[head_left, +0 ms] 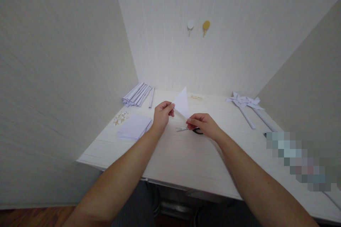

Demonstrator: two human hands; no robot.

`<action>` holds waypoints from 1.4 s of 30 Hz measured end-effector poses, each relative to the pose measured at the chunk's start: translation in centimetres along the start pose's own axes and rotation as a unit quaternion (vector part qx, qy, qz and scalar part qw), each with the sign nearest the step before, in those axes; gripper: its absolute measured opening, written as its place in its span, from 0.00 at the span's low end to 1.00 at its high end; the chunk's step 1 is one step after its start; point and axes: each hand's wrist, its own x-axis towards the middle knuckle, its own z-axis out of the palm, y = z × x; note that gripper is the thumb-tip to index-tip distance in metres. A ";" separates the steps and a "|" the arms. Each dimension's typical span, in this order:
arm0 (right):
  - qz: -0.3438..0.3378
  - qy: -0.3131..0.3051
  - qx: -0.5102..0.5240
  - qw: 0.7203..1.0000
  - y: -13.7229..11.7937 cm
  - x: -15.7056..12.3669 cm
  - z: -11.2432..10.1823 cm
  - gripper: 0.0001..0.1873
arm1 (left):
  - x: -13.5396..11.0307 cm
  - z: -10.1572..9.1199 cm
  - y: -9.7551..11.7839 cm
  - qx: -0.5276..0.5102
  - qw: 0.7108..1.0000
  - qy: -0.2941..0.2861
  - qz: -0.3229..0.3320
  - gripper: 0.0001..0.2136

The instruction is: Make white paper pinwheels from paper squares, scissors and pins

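Between my two hands a sheet of white paper (182, 103) is held up above the table, folded to a triangular shape with one point upward. My left hand (164, 112) pinches its left corner between thumb and fingers. At the lower right corner, my right hand (200, 123) grips the same paper with its fingertips. Scissors (182, 128) with black handles lie on the table beneath my right hand, which partly covers them. To the left of my left forearm rests a stack of white paper (134, 126).
Rolled paper tubes (137, 94) are piled at the back left. Small gold and white pieces (121, 117) lie near the left wall. Paper pinwheel-like shapes on tubes (246, 103) lie at the right. Two round hooks, one white (190, 25), one yellow (206, 25), hang on the back wall.
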 end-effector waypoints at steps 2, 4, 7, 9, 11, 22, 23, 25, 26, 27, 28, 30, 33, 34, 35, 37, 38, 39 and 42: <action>0.006 0.000 -0.001 1.000 -0.1 -0.1 0.1 0.16 | 0.0 0.0 0.0 0.001 1.000 -0.002 -0.002 0.09; 0.009 0.007 0.007 1.000 -0.1 -0.1 0.1 0.17 | 0.0 0.0 -0.1 0.003 1.000 -0.008 -0.008 0.08; 0.008 0.022 0.031 0.999 0.0 0.0 0.1 0.19 | 0.0 0.1 -0.1 0.008 0.999 -0.026 -0.021 0.08; 0.000 0.032 0.044 0.999 0.1 0.1 0.1 0.20 | -0.1 0.1 -0.2 0.013 0.999 -0.039 -0.028 0.08; -0.012 0.041 0.051 0.998 0.2 0.2 -0.1 0.20 | -0.2 0.2 -0.2 0.017 0.998 -0.048 -0.033 0.08; -0.012 0.061 0.092 0.994 0.4 0.4 -0.1 0.19 | -0.2 0.2 -0.1 0.027 0.997 -0.062 -0.043 0.08; -0.017 0.067 0.094 0.993 0.4 0.5 -0.1 0.19 | -0.2 0.3 -0.1 0.028 0.997 -0.065 -0.044 0.07; -0.026 0.076 0.095 0.992 0.4 0.5 -0.1 0.18 | -0.3 0.3 -0.1 0.029 0.996 -0.068 -0.047 0.07; -0.028 0.076 0.096 0.992 0.3 0.5 -0.2 0.18 | -0.3 0.3 -0.1 0.030 0.996 -0.069 -0.048 0.07; -0.030 0.076 0.100 0.992 0.3 0.5 -0.2 0.17 | -0.3 0.3 0.0 0.030 0.996 -0.070 -0.048 0.07; -0.030 0.074 0.104 0.991 0.2 0.5 -0.2 0.17 | -0.3 0.3 0.0 0.030 0.996 -0.070 -0.049 0.07; -0.028 0.070 0.115 0.990 0.1 0.4 -0.2 0.16 | -0.4 0.4 0.0 0.032 0.996 -0.072 -0.049 0.07; -0.026 0.074 0.120 0.990 0.0 0.4 -0.2 0.16 | -0.4 0.4 0.1 0.033 0.995 -0.077 -0.050 0.07; -0.028 0.076 0.117 0.990 0.0 0.4 -0.2 0.16 | -0.4 0.4 0.1 0.034 0.995 -0.079 -0.051 0.07; -0.030 0.078 0.112 0.990 0.1 0.5 -0.2 0.17 | -0.4 0.4 0.2 0.035 0.995 -0.080 -0.051 0.07; -0.039 0.080 0.101 0.991 0.2 0.5 -0.3 0.18 | -0.4 0.4 0.2 0.036 0.995 -0.082 -0.050 0.07; -0.043 0.081 0.096 0.991 0.3 0.6 -0.3 0.19 | -0.4 0.4 0.1 0.037 0.995 -0.082 -0.050 0.07; -0.047 0.083 0.092 0.991 0.4 0.6 -0.4 0.19 | -0.4 0.4 0.1 0.037 0.995 -0.082 -0.050 0.07; -0.049 0.090 0.092 0.990 0.4 0.7 -0.3 0.21 | -0.4 0.4 0.0 0.037 0.995 -0.080 -0.050 0.06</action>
